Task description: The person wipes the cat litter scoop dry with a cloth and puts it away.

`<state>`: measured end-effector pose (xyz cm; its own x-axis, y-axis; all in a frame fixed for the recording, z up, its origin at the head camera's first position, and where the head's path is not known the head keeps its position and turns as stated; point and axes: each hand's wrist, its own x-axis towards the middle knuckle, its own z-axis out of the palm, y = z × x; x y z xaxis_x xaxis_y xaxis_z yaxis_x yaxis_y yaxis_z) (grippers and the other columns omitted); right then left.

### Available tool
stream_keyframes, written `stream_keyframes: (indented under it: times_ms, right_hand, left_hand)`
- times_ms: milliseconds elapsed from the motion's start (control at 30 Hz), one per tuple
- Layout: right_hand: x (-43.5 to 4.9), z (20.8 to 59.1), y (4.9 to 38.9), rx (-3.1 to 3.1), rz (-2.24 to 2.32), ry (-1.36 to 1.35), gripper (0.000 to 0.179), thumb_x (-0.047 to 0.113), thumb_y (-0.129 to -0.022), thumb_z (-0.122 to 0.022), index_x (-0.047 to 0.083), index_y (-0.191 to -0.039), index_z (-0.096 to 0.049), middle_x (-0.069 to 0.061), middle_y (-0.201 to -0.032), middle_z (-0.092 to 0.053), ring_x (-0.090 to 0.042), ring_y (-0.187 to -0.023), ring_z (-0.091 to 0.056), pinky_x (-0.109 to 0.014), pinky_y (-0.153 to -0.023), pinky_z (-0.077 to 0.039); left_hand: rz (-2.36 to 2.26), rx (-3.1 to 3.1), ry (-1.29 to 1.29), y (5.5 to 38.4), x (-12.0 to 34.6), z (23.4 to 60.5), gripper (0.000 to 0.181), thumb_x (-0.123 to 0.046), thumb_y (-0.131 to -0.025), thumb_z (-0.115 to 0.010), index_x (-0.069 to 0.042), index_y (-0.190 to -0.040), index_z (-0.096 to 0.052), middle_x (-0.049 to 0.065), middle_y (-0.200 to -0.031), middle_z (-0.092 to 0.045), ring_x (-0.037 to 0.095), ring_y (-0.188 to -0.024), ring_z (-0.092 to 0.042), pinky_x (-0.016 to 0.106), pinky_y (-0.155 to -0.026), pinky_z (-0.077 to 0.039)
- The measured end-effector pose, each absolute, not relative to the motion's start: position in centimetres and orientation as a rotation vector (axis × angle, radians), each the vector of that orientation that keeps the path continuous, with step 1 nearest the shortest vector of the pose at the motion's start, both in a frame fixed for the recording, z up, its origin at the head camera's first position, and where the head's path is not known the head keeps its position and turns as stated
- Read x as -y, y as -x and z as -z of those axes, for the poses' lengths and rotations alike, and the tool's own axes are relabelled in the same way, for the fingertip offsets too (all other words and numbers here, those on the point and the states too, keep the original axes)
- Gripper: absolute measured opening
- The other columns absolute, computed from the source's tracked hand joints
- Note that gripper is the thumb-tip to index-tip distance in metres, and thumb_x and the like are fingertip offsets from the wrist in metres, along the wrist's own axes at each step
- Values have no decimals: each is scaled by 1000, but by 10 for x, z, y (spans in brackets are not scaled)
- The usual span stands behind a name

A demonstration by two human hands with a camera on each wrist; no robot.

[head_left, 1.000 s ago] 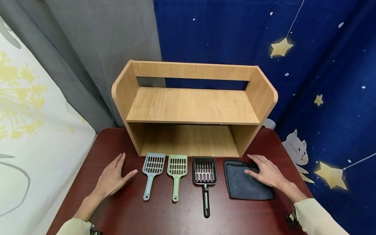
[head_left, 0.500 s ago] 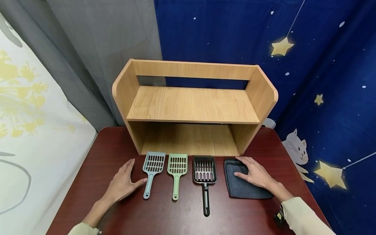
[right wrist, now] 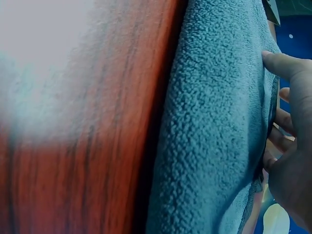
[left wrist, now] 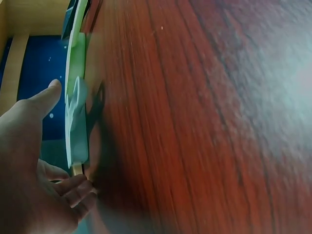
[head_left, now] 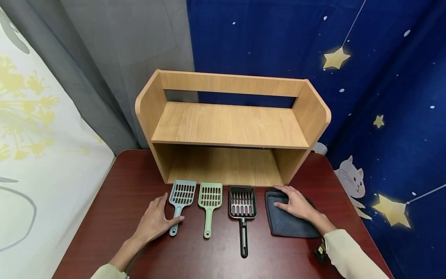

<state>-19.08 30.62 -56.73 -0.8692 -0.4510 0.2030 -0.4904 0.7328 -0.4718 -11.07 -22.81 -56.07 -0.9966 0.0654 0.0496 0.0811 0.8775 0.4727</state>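
My left hand point(head_left: 153, 224) is beside the light blue litter scoop point(head_left: 178, 210), fingers extended and thumb over its handle in the head view. In the left wrist view that scoop point(left wrist: 77, 129) lies between the spread thumb and fingers, which are not closed round it. My right hand point(head_left: 296, 204) is over the folded dark grey cloth point(head_left: 290, 228), fingers spread near its far edge. The thumb tip meets the fluffy cloth point(right wrist: 214, 107) in the right wrist view. Between the hands lie a green litter scoop point(head_left: 208, 223) and a black litter scoop point(head_left: 243, 236).
A two-tier wooden shelf point(head_left: 228, 124) stands at the back of the dark red table point(head_left: 209, 263), close behind the scoop heads. A grey curtain point(head_left: 129, 42) and a blue starry curtain point(head_left: 265, 38) hang behind it. White patterned fabric point(head_left: 52, 162) is at the left.
My left hand has moved right, bringing its thumb over the light blue scoop's handle. My right hand has shifted left over the cloth. The scoops and cloth have stayed in place.
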Motion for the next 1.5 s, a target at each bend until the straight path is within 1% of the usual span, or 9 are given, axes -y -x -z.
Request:
stream_keyframes:
  times_ms: [233, 400, 567, 900, 1000, 1133, 1267, 1367, 1500]
  right_hand:
    - [-303, 569, 199, 2831, -897, -816, 61, 20, -84, -91, 6, -138, -68, -12, -133, -72, -34, -123, -67, -56, -100, -52]
    - [-301, 567, 200, 2866, -977, -783, 59, 20, -86, -91, 6, -139, -68, -11, -134, -71, -34, -126, -65, -56, -102, -51]
    - [-300, 565, 199, 2860, -1024, -777, 56, 17, -86, -90, 8, -138, -69, -9, -133, -72, -32, -126, -65, -54, -101, -51]
    - [-308, 551, 200, 2796, -1042, -834, 51, 9, -85, -89, 5, -133, -72, -9, -125, -75, -27, -115, -69, -34, -95, -53]
    - [-312, 546, 200, 2798, -1038, -843, 51, 9, -86, -89, 4, -134, -71, -9, -124, -74, -26, -112, -69, -35, -93, -54]
    - [-316, 538, 200, 2802, -1026, -849, 53, 8, -86, -88, 3, -135, -70, -8, -121, -72, -27, -112, -68, -46, -94, -54]
    - [-321, 528, 201, 2824, -1036, -863, 56, 6, -86, -88, 1, -138, -67, -11, -128, -71, -32, -119, -67, -54, -98, -53]
    - [-326, 518, 200, 2880, -1055, -863, 59, 7, -88, -86, 4, -143, -64, -13, -137, -69, -33, -127, -64, -47, -103, -52]
    - [-334, 507, 200, 2920, -1111, -923, 60, 8, -92, -83, 9, -148, -61, -16, -143, -66, -32, -133, -61, -27, -108, -47]
  left_hand:
    - [764, 2985, 109, 117, 215, 563, 114, -58, -80, -87, 14, -155, -39, 33, -139, -55, 48, -126, -53, 62, -98, -49]
    - [738, 2983, 89, 120, 210, 565, 111, -54, -81, -88, 15, -154, -40, 34, -136, -56, 48, -123, -54, 61, -96, -50]
    - [729, 2971, 79, 121, 208, 566, 104, -42, -82, -90, 15, -153, -40, 34, -137, -56, 49, -124, -54, 62, -97, -49]
    - [790, 2912, 184, 124, 213, 570, 94, -18, -79, -91, 19, -150, -41, 33, -133, -57, 47, -123, -54, 59, -97, -50]
    - [810, 2894, 228, 126, 216, 570, 93, -13, -77, -91, 21, -149, -41, 32, -130, -58, 48, -122, -55, 59, -100, -49]
    - [832, 2896, 242, 127, 221, 570, 93, -8, -77, -90, 21, -150, -40, 32, -131, -57, 48, -124, -54, 60, -104, -47]
    - [838, 2900, 238, 127, 227, 568, 91, -5, -77, -88, 21, -149, -40, 34, -133, -56, 49, -125, -54, 61, -104, -46]
    - [832, 2903, 232, 126, 231, 567, 88, -5, -77, -87, 22, -147, -41, 35, -132, -57, 51, -125, -54, 62, -105, -46]
    - [826, 2913, 204, 124, 237, 567, 83, -6, -78, -86, 22, -145, -45, 33, -127, -60, 49, -119, -58, 61, -101, -48]
